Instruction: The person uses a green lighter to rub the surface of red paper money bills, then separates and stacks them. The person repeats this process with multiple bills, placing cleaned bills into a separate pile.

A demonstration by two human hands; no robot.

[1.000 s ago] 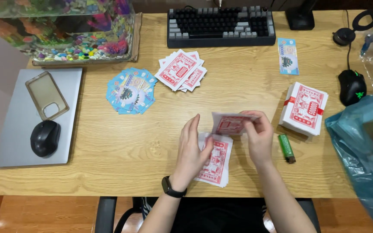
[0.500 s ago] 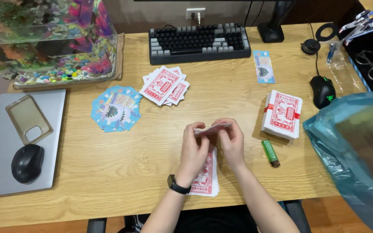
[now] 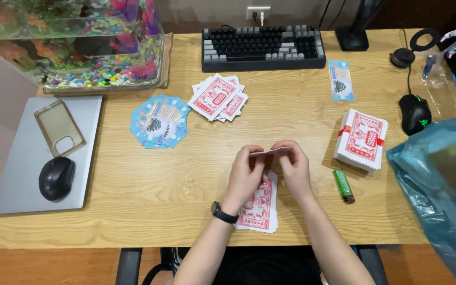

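Note:
Both hands hold one red-and-white paper note [image 3: 271, 152] flat, seen edge-on above the wooden desk [image 3: 133, 211]. My left hand [image 3: 246, 174], with a black watch on its wrist, pinches the note's left end. My right hand [image 3: 294, 166] pinches its right end. Under my hands lies a small stack of the same red notes [image 3: 257, 211]. A thick banded bundle of red notes [image 3: 361, 139] sits to the right. A fanned pile of red notes [image 3: 218, 97] and a fanned pile of blue notes [image 3: 158, 121] lie further back on the left.
A green lighter [image 3: 343, 184] lies right of my hands, a single blue note [image 3: 340, 79] beyond. Keyboard [image 3: 262, 47] and fish tank [image 3: 75, 42] stand at the back. Closed laptop [image 3: 22, 174] carries a phone case [image 3: 59, 128] and mouse [image 3: 56, 178]. Another mouse [image 3: 415, 113], a blue plastic bag [image 3: 444, 190].
The head camera has shifted, so the desk sits differently in view. The note in my hands has turned from face-up to flat and edge-on, with both hands closer together.

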